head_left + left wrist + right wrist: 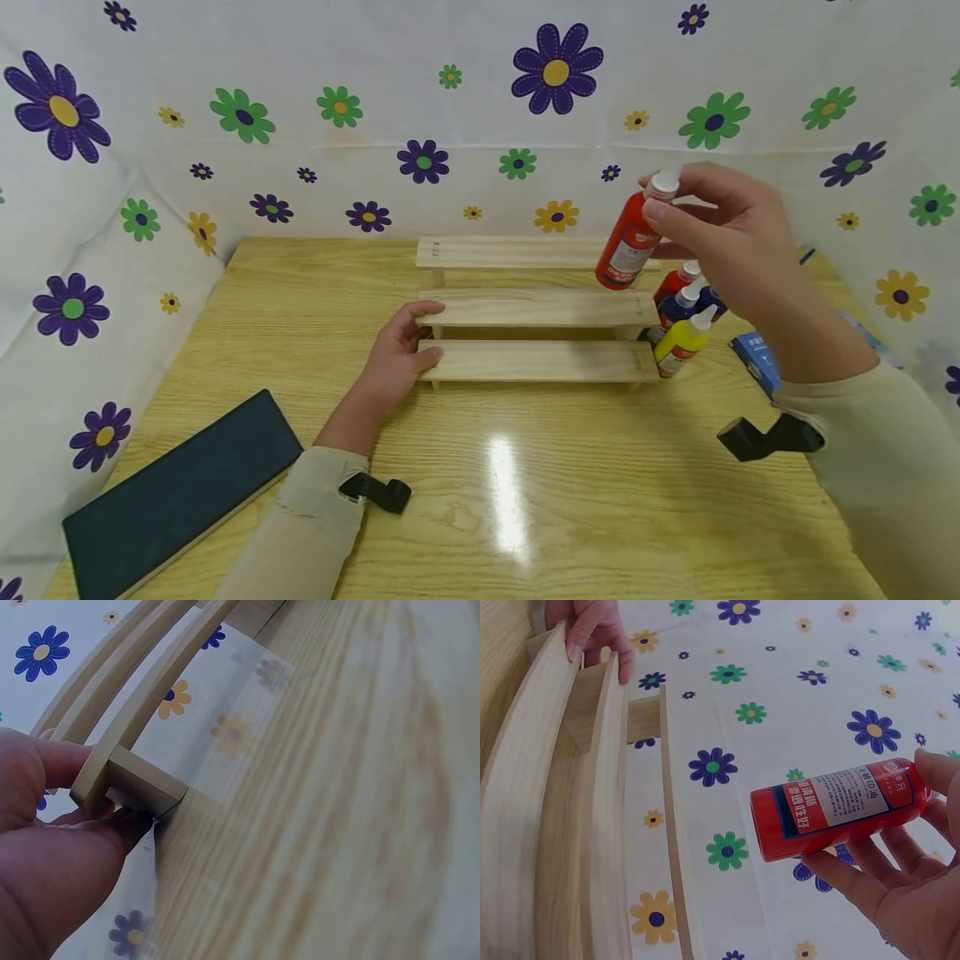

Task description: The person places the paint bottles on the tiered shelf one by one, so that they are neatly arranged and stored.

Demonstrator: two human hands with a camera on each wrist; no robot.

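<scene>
In the head view my right hand [738, 237] holds a red bottle [628, 246] with a white cap by its neck, tilted in the air over the right end of a three-step wooden rack [536, 308]. The right wrist view shows the printed label on this red bottle [832, 802], the thumb and fingers around its cap end. My left hand [399, 354] grips the rack's left end at the two lower steps. In the left wrist view the fingers of this hand [64, 847] curl round the end of a plank, partly hidden under it.
Right of the rack stand a yellow bottle [681, 343], a dark blue bottle [678, 307] and another red bottle [670, 283]. Farther right lies a blue box [757, 362], partly behind my arm. A dark flat board [183, 492] lies at the front left. Flowered cloth [300, 67] encloses the table.
</scene>
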